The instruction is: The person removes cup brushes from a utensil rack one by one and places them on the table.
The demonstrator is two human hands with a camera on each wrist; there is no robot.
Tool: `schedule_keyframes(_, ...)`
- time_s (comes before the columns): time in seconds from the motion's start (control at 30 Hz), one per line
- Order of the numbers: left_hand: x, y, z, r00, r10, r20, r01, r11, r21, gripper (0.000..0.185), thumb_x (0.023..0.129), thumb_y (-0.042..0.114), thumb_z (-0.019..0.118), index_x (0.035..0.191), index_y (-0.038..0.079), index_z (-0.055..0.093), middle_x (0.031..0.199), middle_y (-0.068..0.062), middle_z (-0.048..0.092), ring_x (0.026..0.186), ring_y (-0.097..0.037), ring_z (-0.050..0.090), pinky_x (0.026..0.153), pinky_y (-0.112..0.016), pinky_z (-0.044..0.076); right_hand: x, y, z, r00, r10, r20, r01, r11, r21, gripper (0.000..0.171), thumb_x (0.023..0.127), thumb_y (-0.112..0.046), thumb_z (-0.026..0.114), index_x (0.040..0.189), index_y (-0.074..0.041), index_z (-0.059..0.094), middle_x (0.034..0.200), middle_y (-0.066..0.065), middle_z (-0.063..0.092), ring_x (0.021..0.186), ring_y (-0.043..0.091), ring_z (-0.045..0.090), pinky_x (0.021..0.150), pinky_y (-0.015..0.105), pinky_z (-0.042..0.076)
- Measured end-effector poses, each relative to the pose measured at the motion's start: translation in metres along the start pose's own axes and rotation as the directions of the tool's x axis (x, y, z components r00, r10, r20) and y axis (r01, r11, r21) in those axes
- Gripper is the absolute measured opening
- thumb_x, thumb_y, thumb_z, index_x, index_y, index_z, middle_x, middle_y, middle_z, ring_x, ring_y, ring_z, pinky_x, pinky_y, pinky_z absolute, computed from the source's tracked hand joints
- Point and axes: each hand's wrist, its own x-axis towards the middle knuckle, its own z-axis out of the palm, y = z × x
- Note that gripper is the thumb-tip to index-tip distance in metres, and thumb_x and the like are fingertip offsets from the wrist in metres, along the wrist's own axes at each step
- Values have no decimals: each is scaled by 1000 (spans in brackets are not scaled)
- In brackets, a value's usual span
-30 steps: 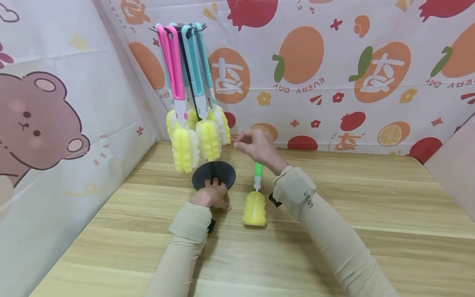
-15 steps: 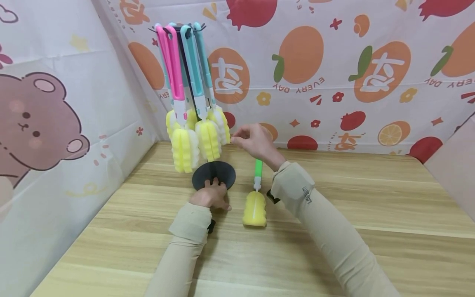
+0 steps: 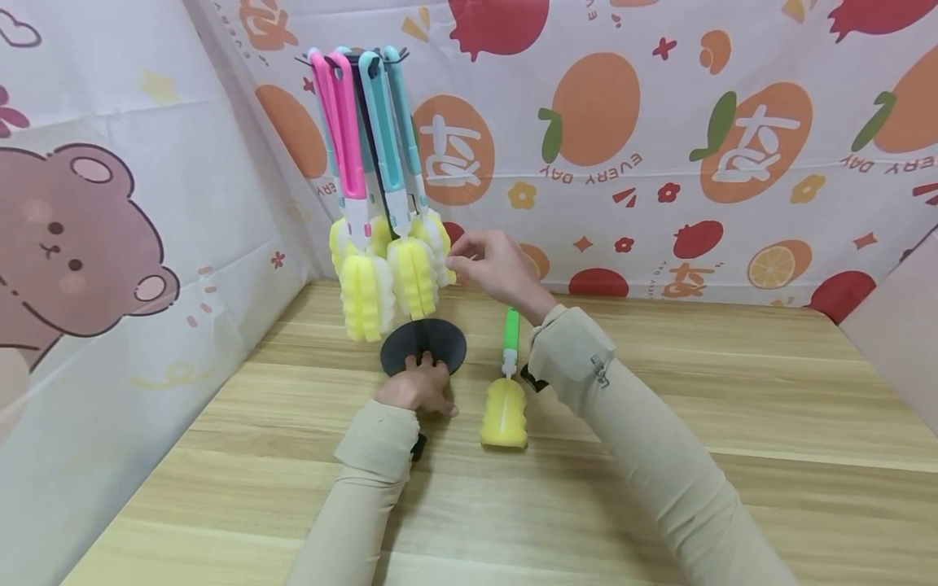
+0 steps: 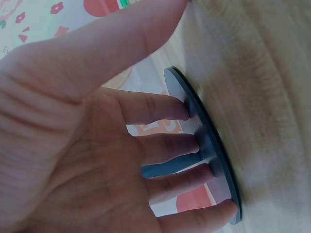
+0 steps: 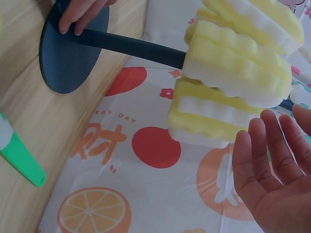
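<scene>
**Two hands at a rack of hanging sponge brushes**

We see a black stand on a light wooden table, its round base flat on the boards and a dark post rising from the middle. From the hooks at the top hang several sponge brushes with pink and teal handles, their yellow and white foam heads clustered low around the post.

Our left hand rests on the near edge of the base. In the left wrist view the fingers lie straight and spread, their tips pressing the disc on either side of the post, with the thumb lifted clear above them. The hand is flat and relaxed; it curls round nothing.

Our right hand is raised beside the foam heads, on their right. From the head view its fingertips look to be at the outermost foam head, just beside or touching it; we cannot tell which. The right wrist view shows the palm turned up and the fingers straight and loosely together, with a gap between them and the nearest foam, so the hand holds nothing.

One more brush, a green-handled brush, lies on the table between the two forearms, its yellow foam head pointing towards us and its handle pointing to the back wall. It sits just right of the base, apart from both hands.

Behind the table hangs a cloth printed with fruit, and on the left a panel with a cartoon bear.
</scene>
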Motion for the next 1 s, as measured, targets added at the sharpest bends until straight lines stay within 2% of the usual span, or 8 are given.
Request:
schedule_keyframes(0.2, 1, 0, 1, 1000, -2, -7, 2, 1000, -4, 79, 96, 32, 74, 152, -9, 36, 159, -35, 19, 144, -57, 17, 112, -61, 28, 3, -4, -2, 1000, -18, 10, 17, 999, 41, 14, 99, -13, 66, 105, -4, 74, 102, 6, 70, 84, 21, 67, 72, 34, 52)
schedule_keyframes(0.43, 1, 0, 1, 1000, -4, -10, 4, 1000, -2, 78, 95, 32, 74, 151, -9, 37, 159, -36, 20, 144, -57, 17, 112, -61, 29, 6, -8, -1, 999, -46, 30, 44, 997, 59, 20, 99, -14, 66, 116, -5, 73, 115, 6, 70, 106, 19, 65, 87, 34, 51)
schedule_keyframes(0.67, 1, 0, 0, 1000, -5, -7, 5, 1000, 1, 79, 95, 33, 74, 151, -9, 37, 159, -36, 19, 144, -57, 17, 112, -61, 28, 12, -17, 1, 998, -65, 28, 63, 996, 68, 26, 100, -12, 65, 124, -4, 70, 119, 6, 70, 112, 20, 63, 96, 33, 49)
schedule_keyframes(1.0, 1, 0, 0, 1000, 0, -8, 0, 1000, 3, 78, 95, 32, 74, 150, -10, 37, 158, -36, 20, 143, -58, 19, 112, -62, 29, 22, -30, 11, 1000, -13, 22, 10, 991, 136, 42, 100, -10, 65, 141, -4, 58, 133, 10, 65, 122, 24, 60, 98, 30, 49)
